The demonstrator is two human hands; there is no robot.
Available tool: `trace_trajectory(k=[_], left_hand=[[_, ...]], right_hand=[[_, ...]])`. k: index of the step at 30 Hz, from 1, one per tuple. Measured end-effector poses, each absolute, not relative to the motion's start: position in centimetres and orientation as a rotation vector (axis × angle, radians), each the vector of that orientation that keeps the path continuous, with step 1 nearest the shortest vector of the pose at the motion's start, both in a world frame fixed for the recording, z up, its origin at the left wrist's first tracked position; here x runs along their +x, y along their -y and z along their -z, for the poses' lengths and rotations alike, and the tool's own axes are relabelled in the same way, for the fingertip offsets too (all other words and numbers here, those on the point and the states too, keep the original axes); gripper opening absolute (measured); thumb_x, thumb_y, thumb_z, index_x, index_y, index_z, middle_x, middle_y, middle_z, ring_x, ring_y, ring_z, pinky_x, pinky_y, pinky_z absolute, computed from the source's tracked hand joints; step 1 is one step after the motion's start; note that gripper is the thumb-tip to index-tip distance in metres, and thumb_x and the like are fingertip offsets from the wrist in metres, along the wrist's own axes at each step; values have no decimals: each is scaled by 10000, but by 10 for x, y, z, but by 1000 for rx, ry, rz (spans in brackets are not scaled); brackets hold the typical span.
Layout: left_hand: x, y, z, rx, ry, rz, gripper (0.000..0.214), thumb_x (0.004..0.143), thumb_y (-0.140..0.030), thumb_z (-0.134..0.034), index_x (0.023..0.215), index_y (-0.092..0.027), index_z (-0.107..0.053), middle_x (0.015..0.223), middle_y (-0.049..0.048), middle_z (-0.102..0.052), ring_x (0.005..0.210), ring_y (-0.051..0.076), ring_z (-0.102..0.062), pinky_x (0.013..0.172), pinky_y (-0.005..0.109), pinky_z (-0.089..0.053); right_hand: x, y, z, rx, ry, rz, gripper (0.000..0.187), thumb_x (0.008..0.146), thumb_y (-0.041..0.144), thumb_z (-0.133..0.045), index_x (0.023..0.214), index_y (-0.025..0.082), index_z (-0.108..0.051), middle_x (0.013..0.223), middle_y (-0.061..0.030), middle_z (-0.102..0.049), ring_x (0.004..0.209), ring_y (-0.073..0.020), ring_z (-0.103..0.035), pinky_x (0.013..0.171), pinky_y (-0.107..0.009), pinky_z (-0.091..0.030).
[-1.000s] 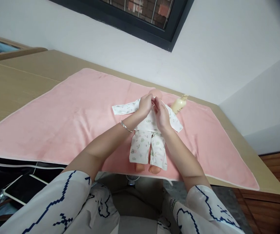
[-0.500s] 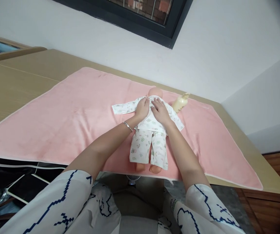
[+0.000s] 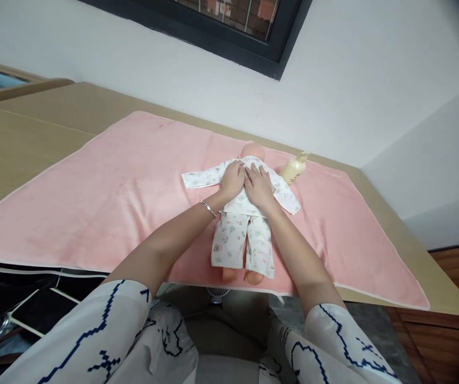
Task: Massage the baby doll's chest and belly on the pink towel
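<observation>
At the bottom of the frame are the person's white sleeves (image 3: 89,330) with dark blue lines, and between them a small fan (image 3: 218,294) below the edge of the table. In the centre, the left hand (image 3: 232,180), with a silver bracelet (image 3: 208,208) at its wrist, and the right hand (image 3: 259,186) lie side by side on the chest area of a doll (image 3: 244,206). Both hands are unclenched, with fingers extended toward the head, and they grasp nothing that I can see. The doll lies at the centre, feet toward the lower edge, its long sleeves spread out; it wears a white printed top and matching trousers. I cannot tell whether it faces up or down. Under it is a pink towel (image 3: 105,192) on a wooden table (image 3: 49,104). Right of its bald head is a pale yellow bottle (image 3: 293,169). At the upper middle is a dark-framed window (image 3: 279,50).
</observation>
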State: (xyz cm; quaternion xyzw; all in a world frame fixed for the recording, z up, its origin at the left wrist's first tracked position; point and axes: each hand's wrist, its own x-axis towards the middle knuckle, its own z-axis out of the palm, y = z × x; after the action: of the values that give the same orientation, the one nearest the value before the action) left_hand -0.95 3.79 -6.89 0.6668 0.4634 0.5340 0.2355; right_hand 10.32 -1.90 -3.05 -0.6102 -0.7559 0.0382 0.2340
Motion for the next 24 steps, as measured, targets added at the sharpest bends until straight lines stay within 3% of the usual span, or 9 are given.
trace_trajectory(k=[5,9,14,19,21,24], left_hand=[[-10,-33,65,1914,-1272,-1442,336,957,-162,-383,1155,-131,-654,1279,157,-677,1245,236,-587,1173,389,-387],[-10,-32,65,1830,-1287,-1447,323,948,-166,-407,1139,-143,-667,1293,151,-677,1272,237,-585,1177,390,-390],[-8,-33,66,1831,-1276,-1447,335,950,-140,-391,1120,-143,-680,1320,161,-673,1299,250,-575,1199,428,-374],[-8,-33,66,1896,-1299,-1413,314,954,-145,-435,1152,-131,-678,1345,153,-665,1325,240,-560,1224,423,-351],[-8,-33,66,1896,-1316,-1420,315,950,-140,-435,1146,-139,-681,1327,141,-675,1310,233,-572,1216,416,-367],[-8,-33,67,1907,-1322,-1440,330,934,-117,-417,1118,-142,-689,1283,131,-694,1267,226,-596,1185,397,-413]], right_hand=[[120,-1,28,-1763,1982,-151,539,1017,373,-278,1454,196,-539,1636,-117,-374,1520,-355,-307,1226,-638,-219],[104,13,29,-1837,1994,-149,578,986,370,-370,1531,195,-445,1680,-119,-273,1550,-422,-201,1223,-698,-147],[110,7,31,-1697,2063,-171,520,995,392,-354,1456,244,-544,1646,-70,-363,1547,-419,-210,1207,-730,-128],[133,-14,36,-1758,1941,-172,644,1022,458,-258,1511,84,-445,1604,-190,-403,1533,-351,-286,1248,-586,-196],[127,-8,38,-1822,1926,-112,652,1022,422,-257,1513,24,-413,1591,-234,-402,1530,-360,-289,1244,-572,-216],[110,9,38,-1898,2005,-8,618,1006,325,-301,1534,14,-376,1619,-250,-342,1539,-396,-257,1234,-588,-221]])
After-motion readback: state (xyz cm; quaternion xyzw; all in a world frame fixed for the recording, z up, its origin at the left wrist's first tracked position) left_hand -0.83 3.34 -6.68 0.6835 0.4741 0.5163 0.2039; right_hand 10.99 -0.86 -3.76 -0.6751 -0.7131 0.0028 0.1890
